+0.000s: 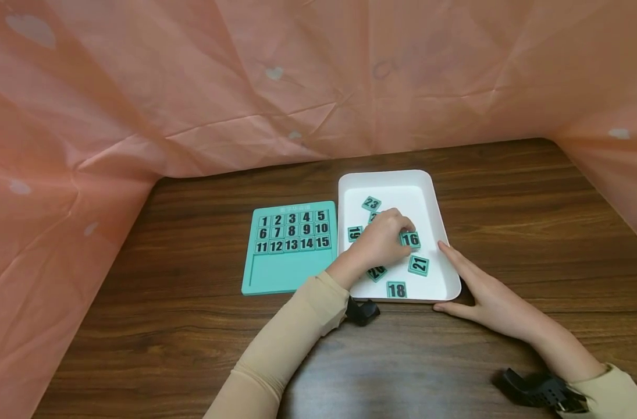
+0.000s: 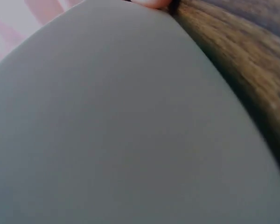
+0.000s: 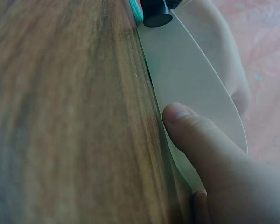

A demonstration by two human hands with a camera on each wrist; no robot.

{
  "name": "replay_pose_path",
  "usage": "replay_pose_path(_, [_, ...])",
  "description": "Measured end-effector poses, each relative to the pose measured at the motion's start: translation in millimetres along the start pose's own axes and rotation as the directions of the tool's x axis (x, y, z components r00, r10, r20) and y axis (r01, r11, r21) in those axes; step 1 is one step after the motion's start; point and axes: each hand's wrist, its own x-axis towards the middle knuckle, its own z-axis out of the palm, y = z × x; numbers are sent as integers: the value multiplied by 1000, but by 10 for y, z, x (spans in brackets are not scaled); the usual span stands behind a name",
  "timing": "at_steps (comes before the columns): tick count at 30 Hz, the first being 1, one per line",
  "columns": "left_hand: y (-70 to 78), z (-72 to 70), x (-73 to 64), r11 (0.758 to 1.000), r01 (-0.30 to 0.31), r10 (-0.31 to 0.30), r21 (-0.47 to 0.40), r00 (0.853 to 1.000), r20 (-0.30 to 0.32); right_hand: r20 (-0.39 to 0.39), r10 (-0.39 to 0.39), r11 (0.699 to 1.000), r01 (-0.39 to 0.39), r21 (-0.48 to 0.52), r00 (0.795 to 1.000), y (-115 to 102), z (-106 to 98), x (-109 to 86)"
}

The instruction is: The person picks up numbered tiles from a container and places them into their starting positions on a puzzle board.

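My left hand point(image 1: 383, 237) reaches into a white tray point(image 1: 432, 218), its thumb and fingers pinching a teal number tile marked 16 point(image 1: 410, 240). More number tiles lie in the tray: 23 point(image 1: 371, 203), 19 point(image 1: 355, 233), 21 point(image 1: 419, 265), 18 point(image 1: 397, 290) and a partly covered 20 point(image 1: 377, 273). Another is mostly hidden behind the left hand. At the tray's near right corner is my right hand point(image 1: 488, 299), fingers extended along the side wall. Its thumb point(image 3: 191, 128) rests on the front wall in the right wrist view. The tray wall point(image 2: 130, 116) fills most of the left wrist view.
Left of the tray lies a teal puzzle board point(image 1: 289, 273), with tiles 1 to 15 in three rows and a bare recess below. Both stand on a dark wooden table point(image 1: 192, 302). A pink curtain point(image 1: 297, 87) hangs around the back and sides.
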Motion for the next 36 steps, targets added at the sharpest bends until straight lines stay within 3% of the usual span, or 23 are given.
replay_pose_path(5, [40,-264,-68,997,-31,27,-72,998,-57,4,-1,1000,1,-4,1000,8,-11,-2])
replay_pose_path(10, [-62,-500,-226,986,-23,7,-168,996,-91,2,0,1000,0,-13,1000,10,-3,4])
replay_pose_path(15, [-316,-666,-479,981,29,-49,-191,994,-98,-4,-2,1000,2,-17,1000,1,7,13])
replay_pose_path(25, [-959,-936,-1139,975,154,-174,-161,978,-113,-13,-26,999,26,-20,1000,-3,17,35])
replay_pose_path(31, [-1265,-1002,-1447,977,189,-201,-101,973,-118,-20,-36,999,35,-17,999,16,19,37])
replay_pose_path(36, [-1439,-1015,-1618,973,222,-227,-69,970,-90,-23,-41,999,41,-10,999,23,23,39])
